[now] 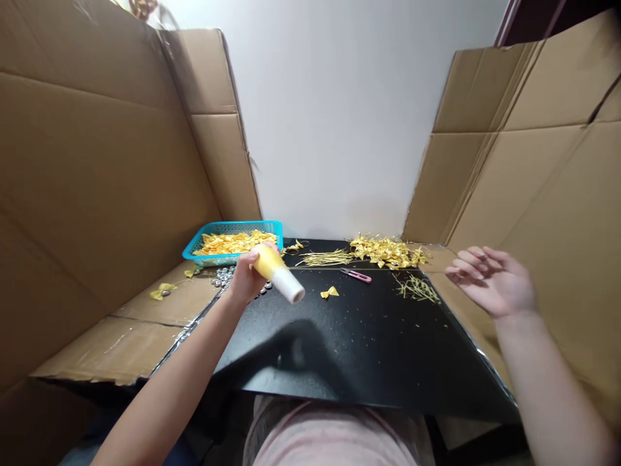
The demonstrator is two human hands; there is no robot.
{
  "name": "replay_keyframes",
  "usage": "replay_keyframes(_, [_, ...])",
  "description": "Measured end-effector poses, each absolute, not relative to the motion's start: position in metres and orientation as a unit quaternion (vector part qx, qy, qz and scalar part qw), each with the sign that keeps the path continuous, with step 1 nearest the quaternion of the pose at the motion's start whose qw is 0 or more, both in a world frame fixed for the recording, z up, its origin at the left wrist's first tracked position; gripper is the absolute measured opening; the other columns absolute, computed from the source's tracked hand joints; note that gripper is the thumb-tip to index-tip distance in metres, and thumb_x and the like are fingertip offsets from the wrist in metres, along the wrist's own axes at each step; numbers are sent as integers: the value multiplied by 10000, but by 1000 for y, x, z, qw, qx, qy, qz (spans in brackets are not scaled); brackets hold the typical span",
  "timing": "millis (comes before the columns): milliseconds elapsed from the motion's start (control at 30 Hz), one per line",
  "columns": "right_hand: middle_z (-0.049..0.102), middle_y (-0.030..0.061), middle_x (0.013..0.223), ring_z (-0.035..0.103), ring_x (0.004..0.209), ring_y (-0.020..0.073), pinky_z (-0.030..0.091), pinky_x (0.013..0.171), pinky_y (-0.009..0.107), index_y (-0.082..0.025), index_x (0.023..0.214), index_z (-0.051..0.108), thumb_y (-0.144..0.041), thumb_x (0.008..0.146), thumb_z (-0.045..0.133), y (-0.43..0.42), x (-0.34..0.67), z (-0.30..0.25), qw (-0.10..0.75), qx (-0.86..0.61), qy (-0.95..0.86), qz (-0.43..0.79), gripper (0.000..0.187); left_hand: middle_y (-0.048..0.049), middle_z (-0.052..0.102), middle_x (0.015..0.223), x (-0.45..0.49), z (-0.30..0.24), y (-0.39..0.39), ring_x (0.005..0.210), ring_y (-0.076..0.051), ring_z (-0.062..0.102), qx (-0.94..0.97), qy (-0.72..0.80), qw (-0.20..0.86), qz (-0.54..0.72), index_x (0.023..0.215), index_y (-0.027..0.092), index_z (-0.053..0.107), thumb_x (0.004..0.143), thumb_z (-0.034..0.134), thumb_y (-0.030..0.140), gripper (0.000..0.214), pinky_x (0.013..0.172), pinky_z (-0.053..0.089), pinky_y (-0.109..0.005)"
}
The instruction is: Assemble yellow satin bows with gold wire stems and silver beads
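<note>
My left hand [246, 277] is closed around a cone spool of yellow thread [277, 271], held tilted above the left part of the black table [359, 336], its white tip pointing right and down. My right hand [490, 279] hovers over the table's right edge, palm up, fingers loosely spread, holding nothing. A single yellow ribbon bow [329, 292] lies on the table just right of the spool. Pink snips [356, 276] lie a little farther back.
A blue basket [219, 228] of yellow ribbon pieces stands at the back left, small silver beads [223, 276] beside it. A pile of yellow bows [387, 250] and cut strands [417, 288] lie at the back. Cardboard walls [97, 181] flank both sides; one bow [162, 291] rests on the left flap.
</note>
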State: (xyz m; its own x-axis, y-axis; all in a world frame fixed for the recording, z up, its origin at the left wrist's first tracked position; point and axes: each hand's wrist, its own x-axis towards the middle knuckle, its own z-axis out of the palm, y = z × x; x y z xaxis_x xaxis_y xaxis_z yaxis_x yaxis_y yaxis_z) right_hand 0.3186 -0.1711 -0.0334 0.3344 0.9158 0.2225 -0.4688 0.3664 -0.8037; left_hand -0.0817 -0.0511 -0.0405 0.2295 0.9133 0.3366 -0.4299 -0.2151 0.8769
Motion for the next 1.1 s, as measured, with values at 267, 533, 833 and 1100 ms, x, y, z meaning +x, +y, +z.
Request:
replay_keyframes(267, [263, -52, 451, 343, 431, 51, 301, 536, 401, -223, 460, 391, -400, 715, 606, -189, 324, -35, 740, -339, -463, 351, 377, -4, 518, 517, -96, -41, -45, 428, -125, 463, 562, 254, 567, 546, 661, 157, 575, 533, 638, 433, 310, 402, 361, -230])
replay_keyframes(533, [596, 24, 674, 629, 643, 178, 528, 725, 379, -189, 769, 620, -517, 775, 660, -226, 287, -52, 483, -517, -551, 443, 331, 98, 309, 384, -93, -38, -29, 326, -69, 296, 397, 341, 589, 616, 679, 196, 466, 822, 464, 453, 294, 386, 325, -172])
replay_keyframes(833, [519, 107, 1273, 511, 1208, 328, 407, 1018, 513, -235, 1052, 607, -518, 709, 654, -176, 256, -82, 485, -657, -544, 190, 447, 76, 328, 370, -76, -24, -35, 299, -73, 294, 401, 396, 667, 487, 641, 181, 480, 867, 445, 436, 343, 331, 306, -172])
replay_keyframes(1100, [613, 56, 897, 603, 777, 170, 507, 679, 322, -218, 984, 554, -536, 735, 678, -96, 143, -1, 551, -357, -670, 346, 423, 62, 372, 392, -24, 59, -43, 323, -64, 339, 558, 293, 614, 476, 698, 182, 499, 840, 500, 452, 306, 351, 311, -164])
